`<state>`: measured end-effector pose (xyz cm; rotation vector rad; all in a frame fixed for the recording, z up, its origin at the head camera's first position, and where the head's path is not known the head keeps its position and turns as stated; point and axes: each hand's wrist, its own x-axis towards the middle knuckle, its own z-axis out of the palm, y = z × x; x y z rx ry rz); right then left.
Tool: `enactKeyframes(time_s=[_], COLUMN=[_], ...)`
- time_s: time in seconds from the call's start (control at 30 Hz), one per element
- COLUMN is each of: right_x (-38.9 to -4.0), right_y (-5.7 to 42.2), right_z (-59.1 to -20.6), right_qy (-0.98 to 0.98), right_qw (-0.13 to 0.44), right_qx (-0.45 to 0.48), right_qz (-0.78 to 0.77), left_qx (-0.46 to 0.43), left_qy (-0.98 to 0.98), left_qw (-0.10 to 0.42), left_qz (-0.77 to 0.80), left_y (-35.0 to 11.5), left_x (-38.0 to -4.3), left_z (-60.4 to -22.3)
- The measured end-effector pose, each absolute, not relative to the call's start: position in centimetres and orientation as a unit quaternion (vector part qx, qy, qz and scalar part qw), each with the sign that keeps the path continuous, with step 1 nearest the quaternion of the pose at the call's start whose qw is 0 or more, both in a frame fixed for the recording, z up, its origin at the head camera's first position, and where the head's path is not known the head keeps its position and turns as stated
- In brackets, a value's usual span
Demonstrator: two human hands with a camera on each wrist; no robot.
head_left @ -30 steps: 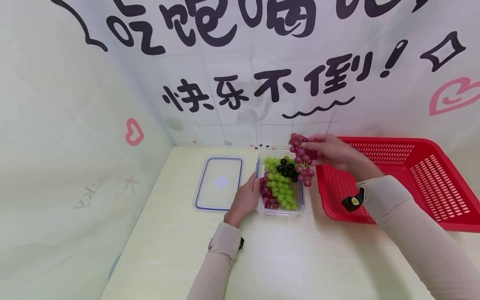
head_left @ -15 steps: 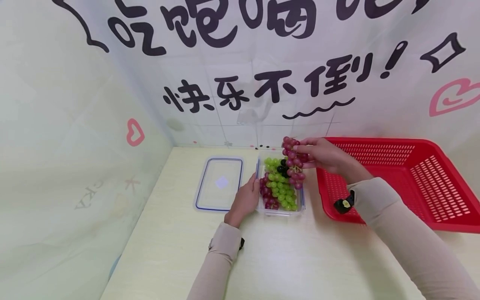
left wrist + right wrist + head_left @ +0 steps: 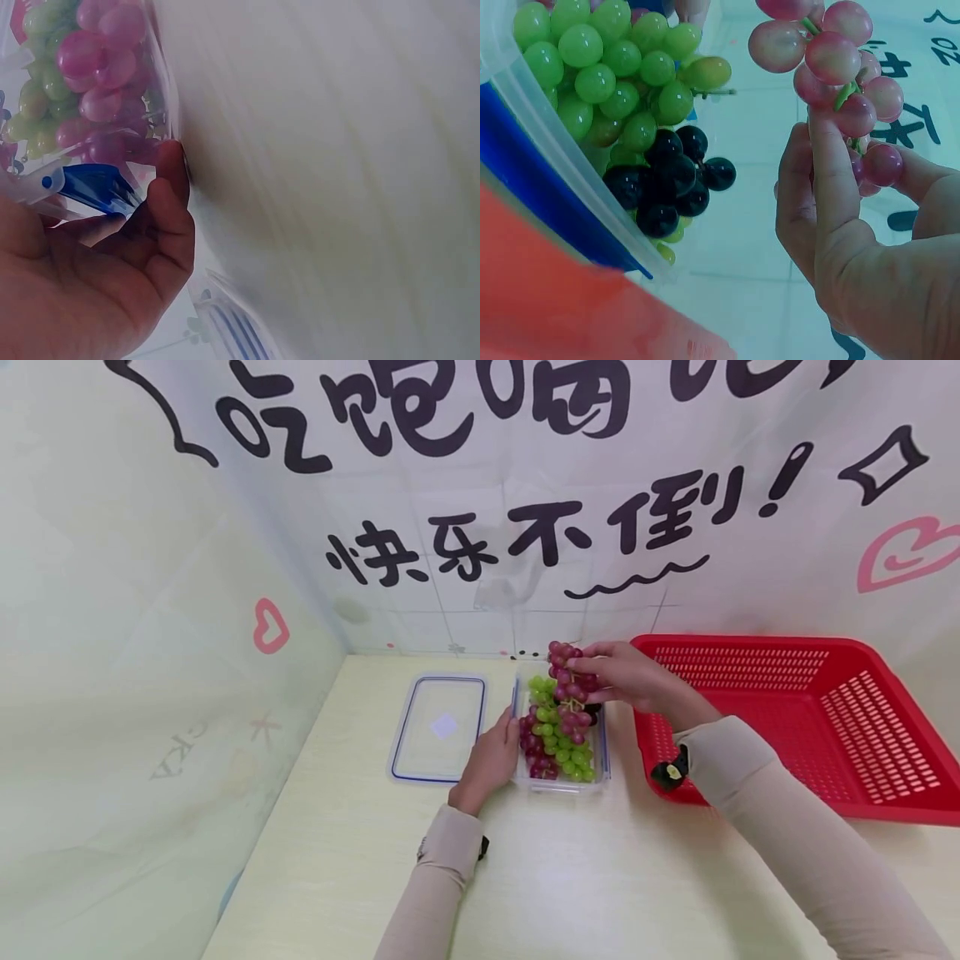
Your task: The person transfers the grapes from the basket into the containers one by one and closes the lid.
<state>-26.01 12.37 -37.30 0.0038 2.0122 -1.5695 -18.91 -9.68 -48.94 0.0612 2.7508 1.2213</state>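
Note:
My right hand (image 3: 626,677) holds a bunch of red grapes (image 3: 568,681) above a clear plastic food container (image 3: 555,786). In the right wrist view the red grapes (image 3: 832,56) hang between thumb and fingers. Inside the container lie green grapes (image 3: 573,760), red grapes (image 3: 534,752) along its left side, and black grapes (image 3: 679,176), mostly covered by the held bunch in the head view. My left hand (image 3: 491,760) grips the container's left side. Its fingers curl at a side flap with a blue seal (image 3: 97,187) in the left wrist view.
A clear lid (image 3: 437,727) with a blue seal lies flat on the table (image 3: 570,877), left of the container. To the right stands a red plastic basket (image 3: 817,647) with perforated walls. A wall sheet (image 3: 420,627) with black lettering rises behind the table.
My right hand has moved left and slightly down with the red grapes, from the container's right edge to over its middle. My left hand stays on the container's left side.

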Motion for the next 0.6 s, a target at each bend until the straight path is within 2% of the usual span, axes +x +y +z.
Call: enactKeyframes(time_s=[0.6], right_x=[-25.4], right_y=[10.3], right_z=[-38.0], right_qy=[0.773], right_qw=[0.292], right_qx=[0.001], right_qz=[-0.564], left_qx=[0.027], left_qy=[0.912], left_qw=[0.057], left_qz=[0.406], left_y=[-9.7], left_x=[-19.0], left_z=[-48.9])
